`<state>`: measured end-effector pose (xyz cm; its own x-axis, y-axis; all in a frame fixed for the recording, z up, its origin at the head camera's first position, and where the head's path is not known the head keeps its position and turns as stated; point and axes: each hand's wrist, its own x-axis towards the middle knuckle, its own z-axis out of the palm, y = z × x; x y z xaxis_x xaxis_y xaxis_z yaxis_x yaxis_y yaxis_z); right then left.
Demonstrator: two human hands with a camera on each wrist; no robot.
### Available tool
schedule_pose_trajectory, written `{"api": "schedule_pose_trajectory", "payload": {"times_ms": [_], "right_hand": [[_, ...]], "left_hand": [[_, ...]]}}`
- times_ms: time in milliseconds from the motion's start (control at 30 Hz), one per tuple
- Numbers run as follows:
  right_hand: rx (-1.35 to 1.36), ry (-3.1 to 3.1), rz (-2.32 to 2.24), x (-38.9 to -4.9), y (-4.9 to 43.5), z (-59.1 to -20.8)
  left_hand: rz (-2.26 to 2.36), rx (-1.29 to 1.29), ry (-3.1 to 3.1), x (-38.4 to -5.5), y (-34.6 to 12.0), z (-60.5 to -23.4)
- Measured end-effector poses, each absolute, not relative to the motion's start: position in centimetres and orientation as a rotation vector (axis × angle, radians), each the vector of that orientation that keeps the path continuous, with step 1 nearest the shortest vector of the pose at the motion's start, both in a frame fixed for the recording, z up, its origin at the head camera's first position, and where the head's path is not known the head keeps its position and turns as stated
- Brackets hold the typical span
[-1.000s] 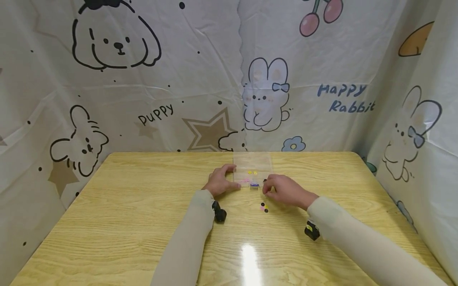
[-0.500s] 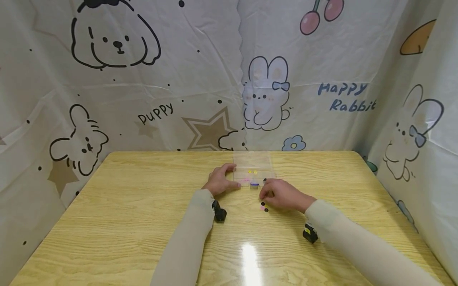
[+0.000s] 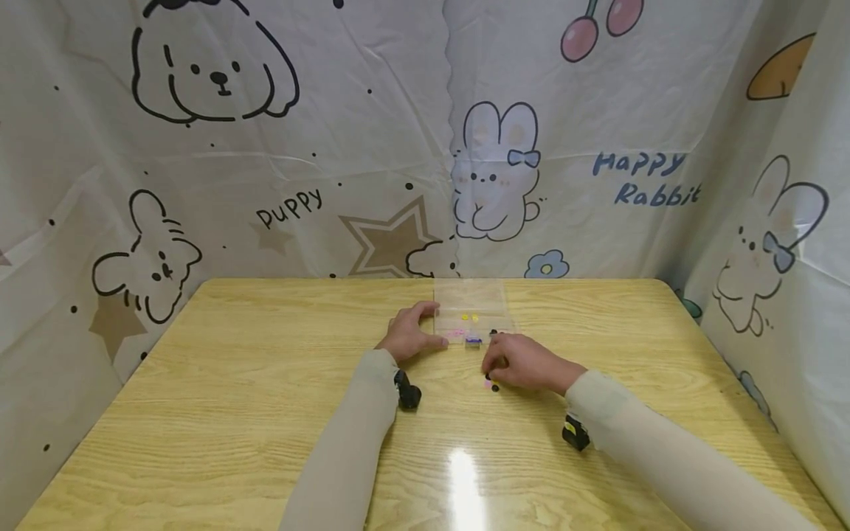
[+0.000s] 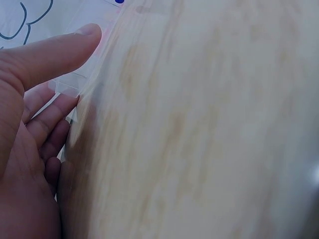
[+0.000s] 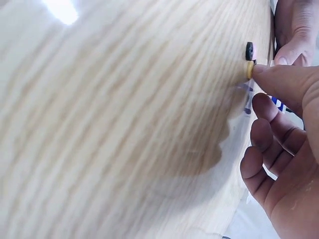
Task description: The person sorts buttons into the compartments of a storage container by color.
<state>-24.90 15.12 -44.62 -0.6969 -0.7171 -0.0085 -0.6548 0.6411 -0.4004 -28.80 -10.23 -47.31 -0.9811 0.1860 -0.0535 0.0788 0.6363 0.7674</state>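
Observation:
A clear plastic box [image 3: 470,295] with its lid raised stands near the table's far edge. Several yellow [image 3: 469,317] and pink pieces [image 3: 455,333] lie in it, with dark ones at its right. My left hand [image 3: 409,334] holds the box's left side, thumb by the front corner and fingers along the side. In front of the box, my right hand [image 3: 527,361] bends over a small group of buttons. Its thumb touches a yellow button [image 5: 250,69]; the index finger is mostly hidden behind it. Beside that lies a black button [image 5: 249,51], partly covering something pink.
The wooden table [image 3: 265,413] reaches back to a printed cloth [image 3: 372,147], which also hangs along the sides. A blue-marked catch [image 3: 473,341] sits at the front of the box. Black wrist cameras [image 3: 575,432] are strapped beneath both sleeves.
My right hand has come down and slightly left from beside the box to the buttons, and now covers part of them. The left hand stays at the box.

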Motion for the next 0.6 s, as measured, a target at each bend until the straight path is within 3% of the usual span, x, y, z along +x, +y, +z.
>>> {"api": "schedule_pose_trajectory", "payload": {"times_ms": [600], "right_hand": [[-1.173,2.685,-0.545,-24.70,15.07,-44.57]], "left_hand": [[1.272,0.234,2.732,-28.80,-10.22,-47.35]]}}
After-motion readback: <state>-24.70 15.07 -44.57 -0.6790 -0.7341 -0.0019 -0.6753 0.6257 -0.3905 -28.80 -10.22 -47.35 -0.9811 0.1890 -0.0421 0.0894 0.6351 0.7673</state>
